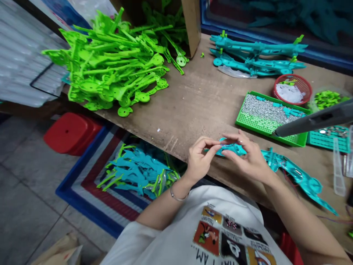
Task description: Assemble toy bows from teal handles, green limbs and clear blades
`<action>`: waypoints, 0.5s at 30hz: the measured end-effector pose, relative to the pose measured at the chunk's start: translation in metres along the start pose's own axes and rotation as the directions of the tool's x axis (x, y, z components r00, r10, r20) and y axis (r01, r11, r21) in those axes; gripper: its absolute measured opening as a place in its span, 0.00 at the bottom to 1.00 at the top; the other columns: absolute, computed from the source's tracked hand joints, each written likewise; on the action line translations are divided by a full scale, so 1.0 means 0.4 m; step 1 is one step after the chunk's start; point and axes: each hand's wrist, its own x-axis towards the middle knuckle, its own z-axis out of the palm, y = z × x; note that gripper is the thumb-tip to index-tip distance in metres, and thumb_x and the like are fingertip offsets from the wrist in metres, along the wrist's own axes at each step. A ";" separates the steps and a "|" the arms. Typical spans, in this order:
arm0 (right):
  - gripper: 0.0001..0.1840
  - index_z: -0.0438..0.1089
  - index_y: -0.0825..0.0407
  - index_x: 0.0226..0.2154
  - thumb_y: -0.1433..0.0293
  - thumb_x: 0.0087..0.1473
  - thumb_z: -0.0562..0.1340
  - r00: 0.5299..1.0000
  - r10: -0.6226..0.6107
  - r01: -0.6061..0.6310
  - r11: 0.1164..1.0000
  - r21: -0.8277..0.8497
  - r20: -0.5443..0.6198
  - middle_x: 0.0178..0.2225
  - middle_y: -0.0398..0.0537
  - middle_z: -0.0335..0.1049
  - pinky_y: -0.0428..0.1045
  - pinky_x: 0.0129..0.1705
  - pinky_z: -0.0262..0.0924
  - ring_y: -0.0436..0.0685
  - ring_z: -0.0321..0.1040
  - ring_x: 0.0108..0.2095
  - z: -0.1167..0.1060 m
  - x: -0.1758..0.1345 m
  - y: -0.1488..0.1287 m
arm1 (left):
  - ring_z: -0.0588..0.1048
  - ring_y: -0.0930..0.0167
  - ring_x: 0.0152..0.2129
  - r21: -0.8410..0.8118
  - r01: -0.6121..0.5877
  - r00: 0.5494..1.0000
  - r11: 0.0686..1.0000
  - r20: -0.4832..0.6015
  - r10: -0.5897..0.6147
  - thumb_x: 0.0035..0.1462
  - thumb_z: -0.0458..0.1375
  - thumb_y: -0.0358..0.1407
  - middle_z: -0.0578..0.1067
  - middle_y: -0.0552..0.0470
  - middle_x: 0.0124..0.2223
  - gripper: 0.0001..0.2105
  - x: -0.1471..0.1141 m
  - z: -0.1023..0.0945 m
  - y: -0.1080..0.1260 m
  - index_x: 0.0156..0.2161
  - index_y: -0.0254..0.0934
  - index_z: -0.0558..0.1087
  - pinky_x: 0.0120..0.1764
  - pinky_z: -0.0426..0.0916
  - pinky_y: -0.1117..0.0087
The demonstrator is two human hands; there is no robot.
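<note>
A long teal plastic part (296, 172) lies along the table's front edge, with thin wires by its middle. Its left end, with a round piece, is beneath my hands and partly covered. My left hand (202, 156) is closed in a pinch at that end; what sits between its fingertips is too small to make out, though a thin dark line shows beside them. My right hand (248, 154) arches over the same end, thumb and fingers apart, with teal plastic showing in the gap.
A heap of lime-green parts (110, 66) covers the table's left. At right stand a green tray (264, 127) of screws, a red basket (299, 97) and a grey power screwdriver (314, 119) jutting in. Teal parts (256, 66) lie behind. Below are a crate (91, 209) and red stool (68, 132).
</note>
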 end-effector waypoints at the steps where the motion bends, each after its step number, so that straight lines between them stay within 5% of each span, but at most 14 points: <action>1: 0.18 0.74 0.47 0.51 0.59 0.61 0.65 0.998 0.062 -0.062 0.995 0.078 0.009 0.45 0.47 0.80 0.61 0.59 0.65 0.58 0.77 0.43 0.006 0.014 0.007 | 0.77 0.73 0.36 0.045 -0.048 0.999 0.998 -0.006 0.049 0.63 0.64 0.36 0.79 0.51 0.38 0.04 0.002 0.006 -0.005 0.39 0.38 0.80 0.41 0.71 0.72; 5: 0.13 0.79 0.50 0.39 0.59 0.59 0.66 0.969 0.240 -0.249 0.935 0.252 0.067 0.36 0.47 0.81 0.50 0.40 0.69 0.55 0.75 0.35 0.003 0.041 0.050 | 0.78 0.72 0.36 0.163 -0.168 0.985 0.972 -0.003 0.171 0.63 0.64 0.35 0.80 0.51 0.38 0.03 0.005 0.022 -0.044 0.40 0.39 0.80 0.42 0.72 0.70; 9: 0.11 0.79 0.52 0.36 0.62 0.57 0.66 0.958 0.271 -0.285 0.938 0.199 0.094 0.34 0.48 0.80 0.50 0.39 0.67 0.55 0.74 0.34 -0.016 0.063 0.093 | 0.79 0.68 0.40 0.311 -0.234 0.972 0.921 0.113 0.208 0.64 0.63 0.37 0.81 0.49 0.42 0.10 0.003 0.030 -0.069 0.49 0.41 0.79 0.46 0.72 0.65; 12: 0.09 0.78 0.52 0.36 0.65 0.57 0.64 0.962 0.247 -0.254 0.966 0.049 0.115 0.35 0.47 0.79 0.51 0.41 0.67 0.56 0.73 0.36 -0.029 0.080 0.118 | 0.77 0.63 0.47 0.466 -0.199 0.975 0.862 0.186 0.124 0.65 0.62 0.41 0.79 0.45 0.49 0.22 0.003 0.031 -0.072 0.61 0.40 0.70 0.51 0.69 0.60; 15: 0.09 0.77 0.51 0.37 0.65 0.59 0.62 0.960 0.220 -0.224 0.975 -0.001 0.171 0.35 0.47 0.79 0.50 0.40 0.66 0.55 0.73 0.36 -0.036 0.090 0.137 | 0.75 0.58 0.49 0.556 -0.183 0.970 0.811 0.238 0.056 0.63 0.63 0.46 0.78 0.43 0.53 0.27 -0.002 0.032 -0.073 0.63 0.38 0.67 0.51 0.68 0.56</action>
